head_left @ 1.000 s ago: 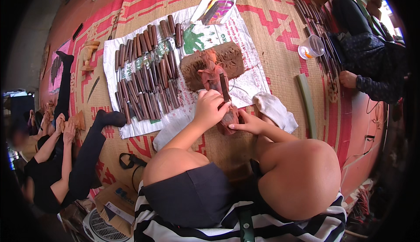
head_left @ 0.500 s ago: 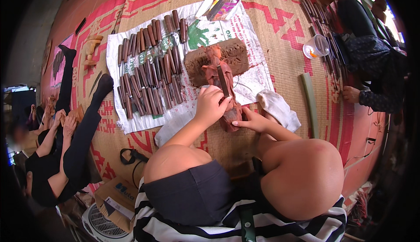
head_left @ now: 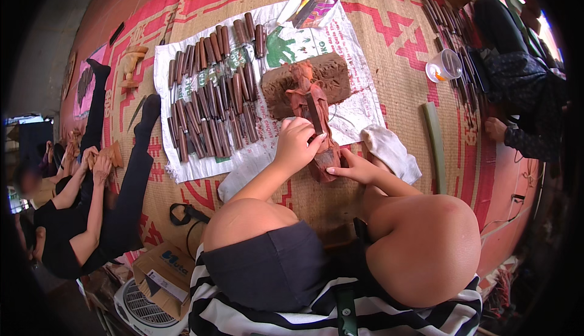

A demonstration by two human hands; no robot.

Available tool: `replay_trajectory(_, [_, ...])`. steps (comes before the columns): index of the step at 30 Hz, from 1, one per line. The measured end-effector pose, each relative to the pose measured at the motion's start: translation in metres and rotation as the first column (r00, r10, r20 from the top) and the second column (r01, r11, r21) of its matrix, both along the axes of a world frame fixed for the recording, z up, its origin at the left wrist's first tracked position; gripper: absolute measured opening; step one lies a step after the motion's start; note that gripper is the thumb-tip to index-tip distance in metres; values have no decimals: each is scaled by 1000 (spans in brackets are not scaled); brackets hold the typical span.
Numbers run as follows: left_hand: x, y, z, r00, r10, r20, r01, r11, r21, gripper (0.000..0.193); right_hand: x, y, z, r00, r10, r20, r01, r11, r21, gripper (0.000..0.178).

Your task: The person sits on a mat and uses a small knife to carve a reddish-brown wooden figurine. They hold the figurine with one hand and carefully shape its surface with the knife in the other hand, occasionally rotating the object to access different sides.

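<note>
A reddish-brown carved wooden figure point(head_left: 325, 112) lies lengthwise in front of me, its far end resting on a thick brown carved wood block point(head_left: 275, 94). Closed on a narrow dark flat stick point(head_left: 313, 110), my left hand point(head_left: 297, 144) holds it lengthwise against the figure's upper side. What the stick's far end is like is too small to tell. With the thumb on top, my right hand point(head_left: 351, 167) grips the figure's near end at its base; the other fingers are partly hidden. Between my bare knees, the near end sits just above the mat.
Rows of dark-handled carving tools point(head_left: 210, 102) lie on a white woven sack point(head_left: 368, 86) to the left. A white cloth point(head_left: 392, 153), green strip point(head_left: 434, 147) and clear plastic cup point(head_left: 444, 66) are at the right. Other people sit at both sides; a cardboard box point(head_left: 161, 272) stands lower left.
The whole view has shifted slightly. Both hands keep their grips on the stick and the figure, with little visible movement.
</note>
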State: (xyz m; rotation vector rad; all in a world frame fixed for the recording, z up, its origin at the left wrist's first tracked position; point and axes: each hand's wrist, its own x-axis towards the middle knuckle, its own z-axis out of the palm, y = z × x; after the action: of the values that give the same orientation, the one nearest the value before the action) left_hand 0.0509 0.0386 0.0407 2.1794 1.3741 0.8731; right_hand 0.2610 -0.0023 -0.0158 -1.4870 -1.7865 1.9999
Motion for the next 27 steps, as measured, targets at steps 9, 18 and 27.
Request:
replay_trajectory(9, [-5,-5,-1,998,-51,44,56,992,-111,9,0,3,11,1000,0,-7,0,999,-36,87])
replay_trajectory(18, [-6,-6,0,989,-40,144,55,993,-104,7,1,3,10,1000,9,-3,-9,999,-50,89])
replay_trajectory(27, [-11,-8,-7,977,32,211,12,979,-203,8,1,1,2,999,-11,-45,8,998,-63,88])
